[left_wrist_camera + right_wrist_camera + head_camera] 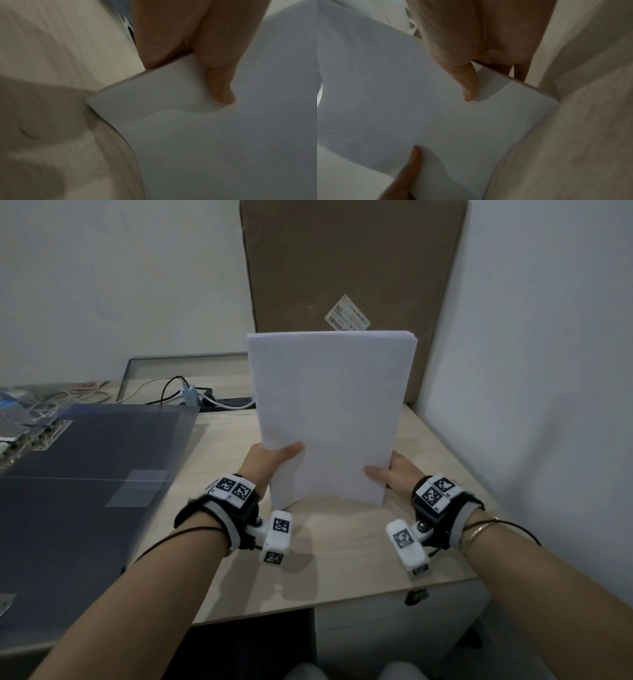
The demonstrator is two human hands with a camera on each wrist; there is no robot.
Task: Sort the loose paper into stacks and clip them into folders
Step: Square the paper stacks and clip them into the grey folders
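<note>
Beyond both hands a tall brown cardboard box (352,268) stands against the wall; it carries a small white shipping label (347,314) with a barcode, its print too small to read. Left of the left hand a large dark translucent folder (85,474) lies open and flat on the pale wooden desk (342,559), with a lighter rectangular patch on it near the hand. Further off beyond that hand, a black power strip (226,402) with plugged-in cables lies at the back of the desk.

Between the hands a stack of white paper (329,412) stands upright on its short edge, its lower edge bowed upward in the middle so only the corners seem to meet the desk (whether both corners touch cannot be told for sure). The facing sheet is blank.

The left hand (274,462) grips the stack's lower left side: its thumb (221,86) lies across the front sheet, denting it, with the other fingers hidden behind. The right hand (394,472) grips the lower right side the same way, thumb (469,88) on the front and fingers behind the stack's edge. Both wrists wear black straps bearing white blocks printed with black-and-white square marker patterns; no words can be read on them.
</note>
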